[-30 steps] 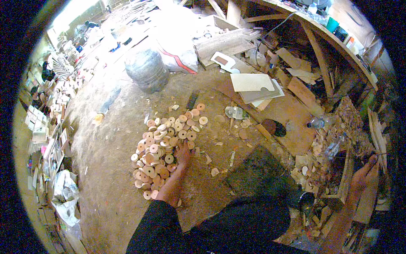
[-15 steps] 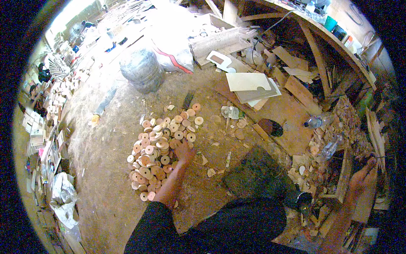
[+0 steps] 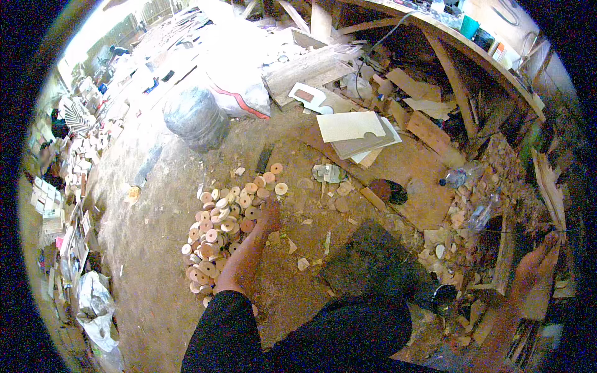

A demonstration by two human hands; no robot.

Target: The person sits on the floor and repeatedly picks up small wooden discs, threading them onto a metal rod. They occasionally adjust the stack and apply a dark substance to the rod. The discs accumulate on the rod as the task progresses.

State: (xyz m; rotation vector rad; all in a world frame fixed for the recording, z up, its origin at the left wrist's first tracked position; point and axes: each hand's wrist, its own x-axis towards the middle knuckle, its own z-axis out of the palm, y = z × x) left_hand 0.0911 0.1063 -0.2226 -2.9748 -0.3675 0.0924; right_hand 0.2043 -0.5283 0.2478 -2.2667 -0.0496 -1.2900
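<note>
A heap of small round wooden discs (image 3: 211, 236), many with a hole in the middle, lies on the dirt floor. My left hand (image 3: 268, 214) is at the heap's right edge, its fingers curled down and partly hidden, so what they hold does not show. Off to the right, my right hand (image 3: 536, 261) is raised beside the wood scraps. Its fingers are pressed together at a thin dark wire (image 3: 572, 230) that runs sideways past the fingertips.
A large rounded grey bundle (image 3: 196, 118) and a white sack with a red stripe (image 3: 239, 102) stand beyond the heap. Pale flat boards (image 3: 351, 127), plastic bottles (image 3: 456, 179) and wood offcuts lie to the right. A crumpled white bag (image 3: 96, 311) is at the left.
My left hand has drawn its fingers in and shifted slightly up off the discs toward the heap's right edge. The view has moved a little; my right hand stays at the wire.
</note>
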